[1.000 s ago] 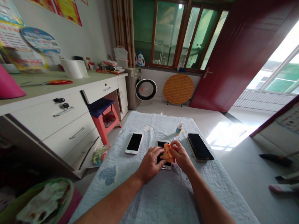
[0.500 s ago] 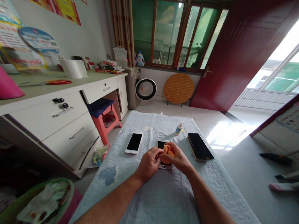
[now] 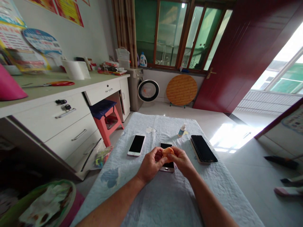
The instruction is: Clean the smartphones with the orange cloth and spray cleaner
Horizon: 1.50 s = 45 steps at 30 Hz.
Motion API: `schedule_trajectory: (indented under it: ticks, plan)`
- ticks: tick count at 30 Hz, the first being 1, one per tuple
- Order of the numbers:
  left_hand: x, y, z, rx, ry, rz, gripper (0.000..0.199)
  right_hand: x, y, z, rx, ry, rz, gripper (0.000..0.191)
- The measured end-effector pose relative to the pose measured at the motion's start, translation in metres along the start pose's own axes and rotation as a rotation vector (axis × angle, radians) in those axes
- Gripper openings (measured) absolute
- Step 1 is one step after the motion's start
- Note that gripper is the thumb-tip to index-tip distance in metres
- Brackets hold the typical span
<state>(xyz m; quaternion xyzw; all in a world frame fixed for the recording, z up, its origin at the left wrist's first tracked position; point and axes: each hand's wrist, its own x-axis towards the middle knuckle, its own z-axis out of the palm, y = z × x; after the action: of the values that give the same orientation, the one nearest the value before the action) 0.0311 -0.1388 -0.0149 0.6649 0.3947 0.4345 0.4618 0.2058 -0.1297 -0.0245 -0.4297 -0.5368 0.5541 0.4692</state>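
Both my left hand [image 3: 151, 162] and my right hand [image 3: 181, 160] are closed on a bunched orange cloth [image 3: 167, 153], fingers and thumbs pinching it from either side. Right below the cloth a smartphone [image 3: 167, 169] lies face up, partly covered by my hands. To the left, a white smartphone [image 3: 136, 145] with a dark screen lies flat. Over on the right is a dark smartphone [image 3: 203, 148], which seems to rest on another device. A small spray bottle [image 3: 181, 130] with a white cap stands behind my right hand.
A pale blue quilted cloth [image 3: 165, 198] covers the table. On the left stand a desk with drawers [image 3: 68, 129], a red stool [image 3: 107, 121] and a waste bin [image 3: 75, 198]. Beyond are a washing machine with its door open [image 3: 148, 90] and a round wooden board [image 3: 181, 90].
My fingers have shifted on the orange cloth, which is now bunched more compactly and slightly higher. More of the lower end of the phone beneath shows.
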Motion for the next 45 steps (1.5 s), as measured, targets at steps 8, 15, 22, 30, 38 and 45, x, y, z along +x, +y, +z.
schedule_trajectory:
  ticks: [8, 15, 22, 30, 38, 45]
  plan:
    - [0.004, -0.005, -0.001, -0.112, 0.007, 0.03, 0.022, -0.005, -0.007, 0.008, 0.011, -0.036, 0.044, 0.036]
    - [0.001, -0.001, -0.001, -0.2, -0.059, 0.013, 0.024, -0.004, -0.002, 0.008, 0.021, -0.062, 0.032, 0.054]
    - [0.0, 0.002, -0.001, -0.108, 0.007, -0.018, 0.024, 0.001, 0.011, 0.008, -0.162, 0.035, -0.035, 0.036]
    - [0.003, -0.011, -0.003, 0.058, 0.123, -0.042, 0.026, 0.004, 0.007, -0.001, -0.544, 0.262, -0.264, 0.014]
    - [0.005, -0.021, -0.006, 0.447, 0.099, 0.093, 0.028, 0.005, 0.012, -0.013, -0.852, 0.252, -0.289, 0.02]
    - [0.0, -0.025, -0.006, 0.661, -0.105, 0.111, 0.077, 0.0, 0.007, -0.015, -1.015, 0.097, -0.261, 0.02]
